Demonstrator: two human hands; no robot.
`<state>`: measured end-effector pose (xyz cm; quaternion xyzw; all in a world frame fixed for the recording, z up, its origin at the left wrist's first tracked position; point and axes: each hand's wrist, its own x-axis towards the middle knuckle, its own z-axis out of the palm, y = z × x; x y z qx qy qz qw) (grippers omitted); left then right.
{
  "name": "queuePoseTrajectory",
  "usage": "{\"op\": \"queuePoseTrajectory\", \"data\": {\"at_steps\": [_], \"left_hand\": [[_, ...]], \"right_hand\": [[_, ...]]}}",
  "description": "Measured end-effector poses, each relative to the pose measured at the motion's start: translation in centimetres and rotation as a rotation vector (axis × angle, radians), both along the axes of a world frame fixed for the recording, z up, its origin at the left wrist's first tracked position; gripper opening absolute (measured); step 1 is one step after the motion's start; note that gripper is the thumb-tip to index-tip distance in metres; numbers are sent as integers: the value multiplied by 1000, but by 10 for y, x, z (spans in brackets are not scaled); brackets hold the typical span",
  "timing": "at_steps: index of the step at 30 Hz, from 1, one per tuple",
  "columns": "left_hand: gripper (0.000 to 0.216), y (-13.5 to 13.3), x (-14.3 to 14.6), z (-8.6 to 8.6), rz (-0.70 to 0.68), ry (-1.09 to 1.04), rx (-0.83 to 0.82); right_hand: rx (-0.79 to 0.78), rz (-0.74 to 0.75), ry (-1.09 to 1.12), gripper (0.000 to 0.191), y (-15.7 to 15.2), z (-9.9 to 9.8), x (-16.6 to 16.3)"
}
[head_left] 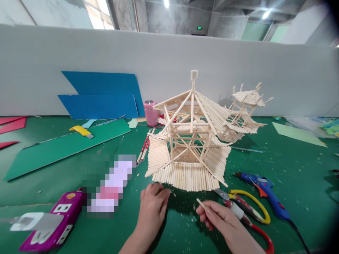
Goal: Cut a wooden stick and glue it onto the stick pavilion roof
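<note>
My right hand (218, 218) pinches a short, thin wooden stick (200, 203) between thumb and fingertips, in front of a pavilion model (185, 176) built of pale sticks. The model has a pointed upper roof frame, partly covered with sticks, and a flared lower roof. Close to its front left edge, my left hand (154, 204) has its fingers curled together; whatever lies in them, if anything, is hidden. Cutting pliers (238, 208) with one yellow and one red handle lie beside and partly behind my right hand. Small wood scraps are scattered between the hands.
A blue glue gun (265, 188) with a cord lies at the right. A purple power strip (58, 218) holds a white plug at the left. Behind are a yellow utility knife (81, 131), green board (71, 150), pink flask (150, 113) and smaller stick model (245, 116).
</note>
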<state>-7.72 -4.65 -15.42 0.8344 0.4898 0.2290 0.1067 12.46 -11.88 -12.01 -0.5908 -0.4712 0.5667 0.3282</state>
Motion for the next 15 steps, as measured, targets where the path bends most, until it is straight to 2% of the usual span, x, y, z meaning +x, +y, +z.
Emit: {"op": "queuePoseTrajectory", "data": {"at_steps": [6, 11, 15], "left_hand": [[22, 7, -4, -2, 15, -2, -1], [23, 1, -12, 1, 59, -107, 39], [15, -22, -4, 19, 10, -211, 9]], "right_hand": [[62, -11, -148, 33, 0, 6, -2], [52, -8, -3, 32, 0, 1, -5], [85, -10, 87, 34, -2, -9, -9]]}}
